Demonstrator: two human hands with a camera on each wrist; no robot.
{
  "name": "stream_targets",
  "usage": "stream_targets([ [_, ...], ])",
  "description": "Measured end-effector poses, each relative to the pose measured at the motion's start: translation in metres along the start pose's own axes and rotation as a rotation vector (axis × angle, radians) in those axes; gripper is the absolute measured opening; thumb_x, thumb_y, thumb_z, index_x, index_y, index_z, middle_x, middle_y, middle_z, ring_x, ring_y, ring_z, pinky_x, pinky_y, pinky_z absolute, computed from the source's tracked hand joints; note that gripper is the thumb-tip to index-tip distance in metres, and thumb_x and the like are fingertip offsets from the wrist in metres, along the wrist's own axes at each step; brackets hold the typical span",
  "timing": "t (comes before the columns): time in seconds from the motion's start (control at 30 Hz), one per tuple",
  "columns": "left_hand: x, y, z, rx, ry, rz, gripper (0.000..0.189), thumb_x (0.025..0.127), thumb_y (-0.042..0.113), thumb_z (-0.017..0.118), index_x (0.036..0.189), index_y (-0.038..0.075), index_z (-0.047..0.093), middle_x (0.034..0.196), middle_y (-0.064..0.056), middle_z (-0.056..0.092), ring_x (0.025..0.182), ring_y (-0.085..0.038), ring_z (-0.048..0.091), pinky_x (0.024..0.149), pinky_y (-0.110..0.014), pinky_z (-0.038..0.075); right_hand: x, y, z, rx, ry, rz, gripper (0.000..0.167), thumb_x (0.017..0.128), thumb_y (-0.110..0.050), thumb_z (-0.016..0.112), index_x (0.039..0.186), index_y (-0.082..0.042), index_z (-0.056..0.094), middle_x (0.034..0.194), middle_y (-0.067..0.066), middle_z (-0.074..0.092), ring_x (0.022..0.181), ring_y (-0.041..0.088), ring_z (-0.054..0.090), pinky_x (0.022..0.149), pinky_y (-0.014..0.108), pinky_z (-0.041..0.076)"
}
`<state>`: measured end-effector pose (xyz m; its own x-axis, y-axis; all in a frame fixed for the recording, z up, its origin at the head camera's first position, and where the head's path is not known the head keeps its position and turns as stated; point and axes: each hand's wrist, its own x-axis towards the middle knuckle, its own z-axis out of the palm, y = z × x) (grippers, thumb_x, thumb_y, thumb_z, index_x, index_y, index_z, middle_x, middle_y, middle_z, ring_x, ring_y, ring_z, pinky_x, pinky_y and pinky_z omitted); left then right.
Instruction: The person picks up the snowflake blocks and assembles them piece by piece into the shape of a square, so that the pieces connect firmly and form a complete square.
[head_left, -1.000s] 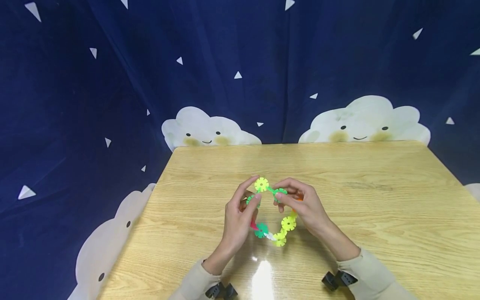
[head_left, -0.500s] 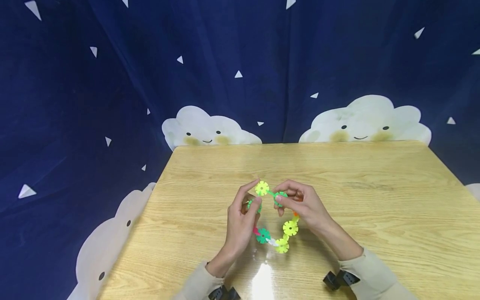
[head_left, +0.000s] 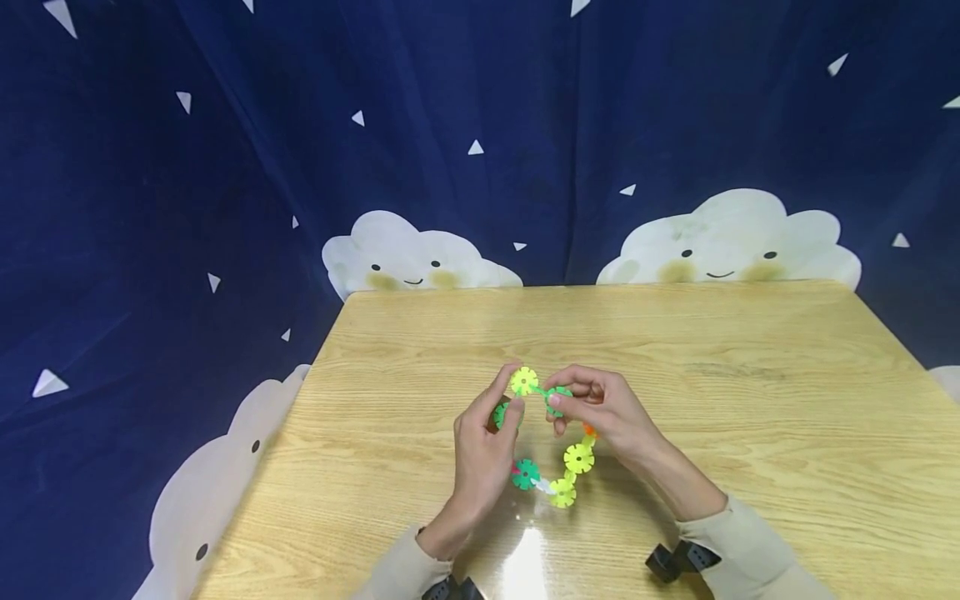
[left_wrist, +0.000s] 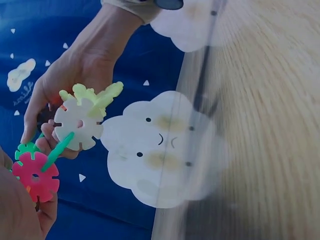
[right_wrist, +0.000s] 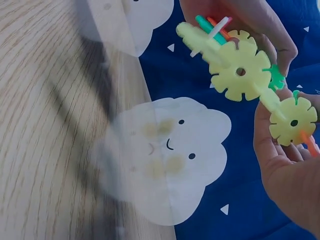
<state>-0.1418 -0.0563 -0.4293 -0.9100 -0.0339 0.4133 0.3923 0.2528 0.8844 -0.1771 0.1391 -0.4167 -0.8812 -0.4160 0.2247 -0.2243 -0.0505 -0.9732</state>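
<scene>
A ring of notched plastic snowflake discs is held up over the table between both hands. My left hand (head_left: 483, 446) pinches a green disc (head_left: 500, 416) on the ring's left side, thumb in front. On the other side, a second green disc (head_left: 558, 402) is between the thumb and fingers of my right hand (head_left: 615, 417). A yellow disc (head_left: 524, 381) tops the ring between the fingertips. Below hang a teal disc (head_left: 526, 474), a white disc (left_wrist: 79, 124), more yellow discs (right_wrist: 241, 71) and an orange disc (head_left: 590, 430). A pink disc (left_wrist: 36, 176) shows beside my left hand in the left wrist view.
The wooden table (head_left: 750, 400) spreads out beneath the hands, with a bright reflection near its front. Behind and to the left hangs a dark blue curtain (head_left: 450, 100) with white triangles and smiling clouds. Black straps with small devices (head_left: 681, 560) sit at the wrists.
Both hands and the ring have come slightly lower in the head view, toward the body. The left hand's fingers have closed in a little, and the pink disc there is now mostly hidden.
</scene>
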Motion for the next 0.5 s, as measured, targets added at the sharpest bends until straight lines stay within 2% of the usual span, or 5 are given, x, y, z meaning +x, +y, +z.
stream_targets([
  [0.1,-0.001,0.0,0.001,0.019,0.007,0.009,0.039,0.104,0.016,0.061,0.141,0.029,0.065,0.067,0.003,0.041,0.055,-0.015,0.036,0.049,-0.02,0.031,-0.001,0.0,0.001,0.004,0.007,0.018,0.023,0.099,-0.007,0.068,0.115,0.01,0.065,0.081,0.006,0.072,0.064,0.024,0.069,0.076,0.034,0.061],
  [0.2,0.0,-0.001,0.001,0.015,0.001,0.006,0.039,0.105,0.015,0.06,0.141,0.028,0.065,0.065,0.006,0.04,0.054,-0.009,0.035,0.049,-0.02,0.03,0.0,0.001,0.001,0.013,0.018,0.026,0.022,0.099,-0.007,0.069,0.114,0.008,0.066,0.08,0.008,0.072,0.063,0.026,0.069,0.076,0.035,0.061],
  [0.3,0.003,-0.002,0.001,0.016,-0.025,-0.019,0.038,0.106,0.02,0.059,0.144,0.029,0.062,0.065,0.005,0.042,0.054,-0.007,0.035,0.049,-0.02,0.031,0.003,0.004,-0.001,0.018,0.041,0.044,0.02,0.099,-0.01,0.069,0.113,0.004,0.068,0.078,0.008,0.071,0.064,0.024,0.068,0.076,0.035,0.061],
  [0.4,0.008,-0.006,0.0,-0.02,-0.073,-0.085,0.038,0.108,0.029,0.059,0.146,0.033,0.058,0.069,0.0,0.053,0.053,-0.014,0.047,0.048,-0.019,0.037,0.005,0.011,-0.004,0.042,0.084,0.094,0.024,0.101,-0.015,0.067,0.116,0.003,0.068,0.08,0.007,0.072,0.068,0.02,0.069,0.078,0.036,0.061],
  [0.5,0.015,-0.011,-0.001,-0.109,-0.107,-0.19,0.041,0.107,0.033,0.061,0.147,0.033,0.055,0.08,-0.004,0.063,0.058,-0.031,0.063,0.048,-0.023,0.05,0.004,0.02,-0.009,0.085,0.132,0.158,0.033,0.106,-0.023,0.059,0.124,0.005,0.064,0.093,0.009,0.075,0.081,0.019,0.072,0.083,0.035,0.06],
])
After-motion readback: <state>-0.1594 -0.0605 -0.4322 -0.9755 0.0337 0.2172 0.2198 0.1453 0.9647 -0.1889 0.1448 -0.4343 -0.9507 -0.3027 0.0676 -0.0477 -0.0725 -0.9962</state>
